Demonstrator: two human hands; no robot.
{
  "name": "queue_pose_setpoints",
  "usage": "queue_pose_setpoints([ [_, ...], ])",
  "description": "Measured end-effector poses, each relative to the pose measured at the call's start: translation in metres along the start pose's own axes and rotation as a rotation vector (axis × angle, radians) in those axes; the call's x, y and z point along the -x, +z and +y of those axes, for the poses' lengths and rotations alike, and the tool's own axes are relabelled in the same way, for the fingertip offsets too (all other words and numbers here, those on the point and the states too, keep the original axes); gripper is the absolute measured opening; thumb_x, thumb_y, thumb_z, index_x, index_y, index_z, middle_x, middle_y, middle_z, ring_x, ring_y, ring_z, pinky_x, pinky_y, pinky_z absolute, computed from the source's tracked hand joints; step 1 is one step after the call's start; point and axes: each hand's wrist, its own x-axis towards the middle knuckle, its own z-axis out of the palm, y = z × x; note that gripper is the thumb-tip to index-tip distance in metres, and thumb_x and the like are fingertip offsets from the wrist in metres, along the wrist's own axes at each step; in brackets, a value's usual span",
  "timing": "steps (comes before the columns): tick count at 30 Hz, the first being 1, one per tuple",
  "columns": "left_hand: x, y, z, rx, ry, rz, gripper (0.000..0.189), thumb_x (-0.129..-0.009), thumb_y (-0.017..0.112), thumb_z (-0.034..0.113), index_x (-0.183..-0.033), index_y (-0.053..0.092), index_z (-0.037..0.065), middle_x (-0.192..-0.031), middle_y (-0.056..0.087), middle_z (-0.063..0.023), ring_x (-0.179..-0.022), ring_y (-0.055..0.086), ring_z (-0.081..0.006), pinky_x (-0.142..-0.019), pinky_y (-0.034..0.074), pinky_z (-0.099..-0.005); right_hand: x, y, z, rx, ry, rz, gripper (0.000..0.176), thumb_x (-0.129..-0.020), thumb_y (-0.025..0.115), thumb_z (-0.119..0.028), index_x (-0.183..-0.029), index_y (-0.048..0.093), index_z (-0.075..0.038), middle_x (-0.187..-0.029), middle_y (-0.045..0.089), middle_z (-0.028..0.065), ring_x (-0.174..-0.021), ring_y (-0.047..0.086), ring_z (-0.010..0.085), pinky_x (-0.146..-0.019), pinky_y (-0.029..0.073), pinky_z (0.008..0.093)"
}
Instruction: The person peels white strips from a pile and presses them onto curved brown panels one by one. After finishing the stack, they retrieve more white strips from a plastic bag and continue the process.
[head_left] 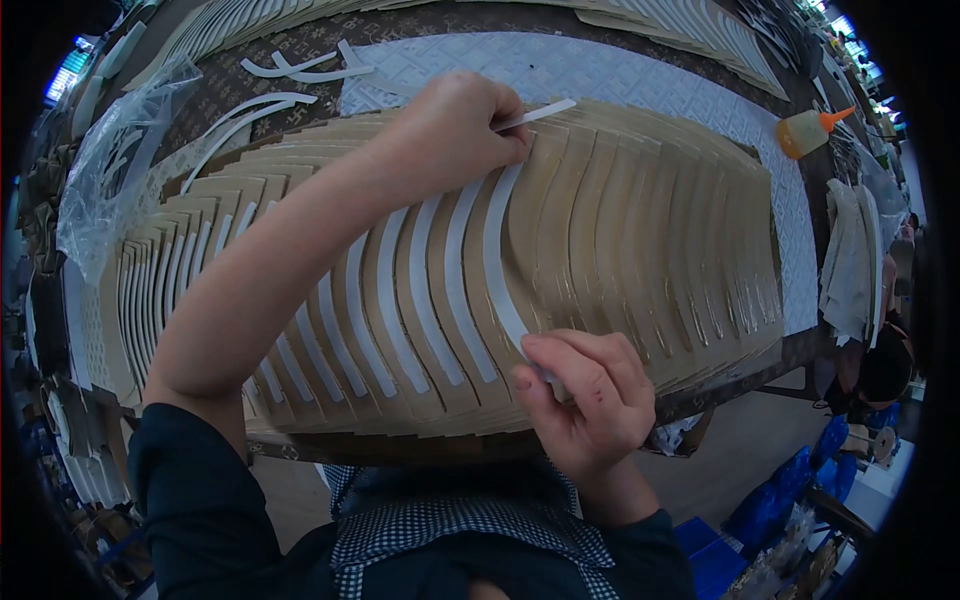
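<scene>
Dozens of tan curved pieces (640,230) lie fanned across the counter (300,40), each overlapping the next so that only one long edge shows, which seems to be why they are spread this way: every exposed edge can take a strip without the pile being shifted. Off the fan's left end sits a crumpled clear plastic bag (120,150), and just past the fan's far left corner a few loose white strips (300,72) lie scattered within reach. Pieces in the fan's left half each carry a white strip along the exposed edge. Over the fan's middle, the left hand (450,125) reaches across with its fingers closed on the upper end of one white strip (497,250), a short tail poking out past the knuckles; holding it high appears to keep the strip taut along the curve. At the fan's near edge, the right hand (585,395) has its fingers bunched, thumb and forefinger tips meeting on the same strip's lower end and pinning it to the piece beneath. The fan's right half is bare tan. Beyond its far right corner a glue bottle (808,132) with an orange nozzle lies on a patterned white mat (640,70), and off the right end stands another stack of pieces (850,260).
</scene>
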Motion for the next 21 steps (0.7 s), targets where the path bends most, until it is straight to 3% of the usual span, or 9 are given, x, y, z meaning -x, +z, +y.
queue_pose_setpoints([
  [2, 0.0009, 0.0021, -0.0010, -0.030, 0.018, 0.026, 0.015, -0.082, 0.072, 0.013, -0.089, 0.072, -0.001, -0.076, 0.069, -0.0079, -0.070, 0.061, -0.0121, -0.070, 0.051, -0.0301, -0.0003, -0.0029, -0.0020, 0.076, 0.003, -0.016, 0.027, -0.072, 0.081, -0.003, -0.098, 0.074, -0.005, -0.091, 0.068, 0.0064, -0.078, 0.061, 0.0205, -0.070, 0.053, 0.0305],
  [5, 0.0021, 0.0044, -0.0017, -0.057, 0.055, 0.060, 0.015, -0.082, 0.071, 0.012, -0.090, 0.072, -0.001, -0.078, 0.070, -0.0089, -0.072, 0.063, -0.0140, -0.072, 0.052, -0.0311, 0.0008, -0.0050, 0.0001, 0.157, -0.030, -0.033, 0.028, -0.069, 0.081, -0.006, -0.096, 0.077, -0.008, -0.088, 0.065, 0.0021, -0.080, 0.058, 0.0188, -0.085, 0.050, 0.0374],
  [11, 0.0042, 0.0064, -0.0015, -0.073, 0.068, 0.080, 0.016, -0.082, 0.071, 0.012, -0.091, 0.071, -0.001, -0.079, 0.070, -0.0102, -0.075, 0.064, -0.0160, -0.075, 0.053, -0.0324, 0.0038, -0.0065, 0.0010, 0.232, -0.024, -0.119, 0.026, -0.069, 0.081, -0.009, -0.095, 0.079, -0.011, -0.083, 0.061, -0.0005, -0.081, 0.056, 0.0161, -0.107, 0.036, 0.0440],
  [21, 0.0045, 0.0060, -0.0007, -0.106, 0.070, 0.086, 0.020, -0.083, 0.071, 0.016, -0.094, 0.072, -0.001, -0.081, 0.071, -0.0124, -0.075, 0.065, -0.0192, -0.077, 0.053, -0.0338, 0.0073, -0.0033, 0.0074, 0.256, -0.060, -0.139, 0.025, -0.070, 0.081, -0.011, -0.095, 0.080, -0.011, -0.083, 0.061, -0.0006, -0.082, 0.055, 0.0162, -0.112, 0.031, 0.0448],
])
